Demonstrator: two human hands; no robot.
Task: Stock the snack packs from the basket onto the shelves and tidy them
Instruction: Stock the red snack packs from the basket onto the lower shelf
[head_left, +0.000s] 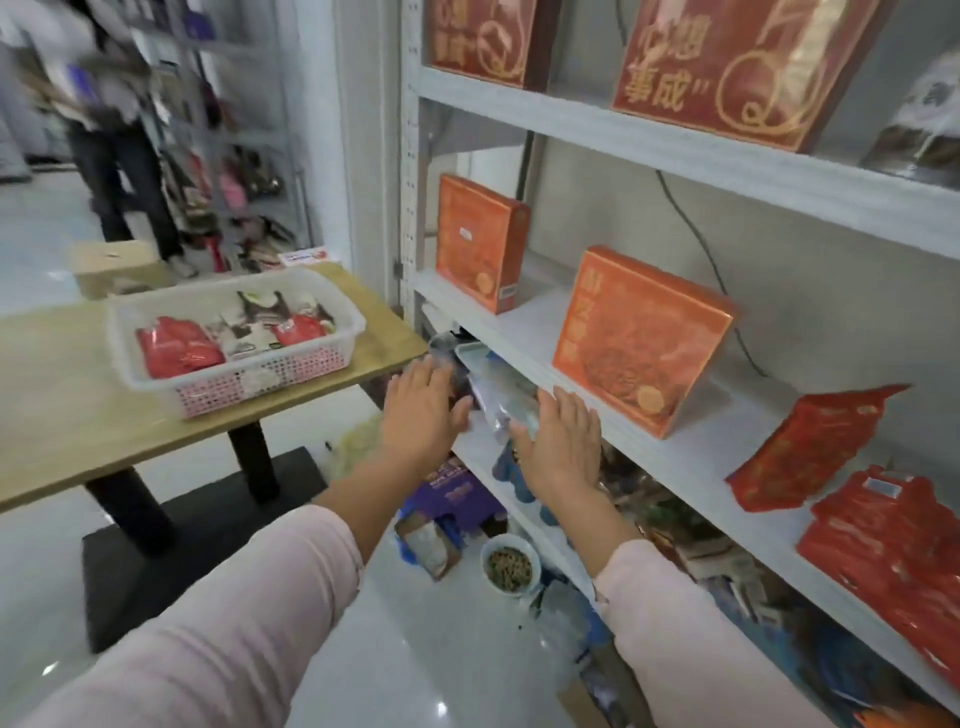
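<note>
The silvery foil snack packs (501, 400) sit at the near edge of the lower white metal shelf (478, 447), between the left grip (423, 410) and right grip (563, 441), both flat and open-fingered. Squeezed unevenly, they'd likely slither off to the glossy floor (415, 649). More wait in the white plastic basket (270, 376), left.
</note>
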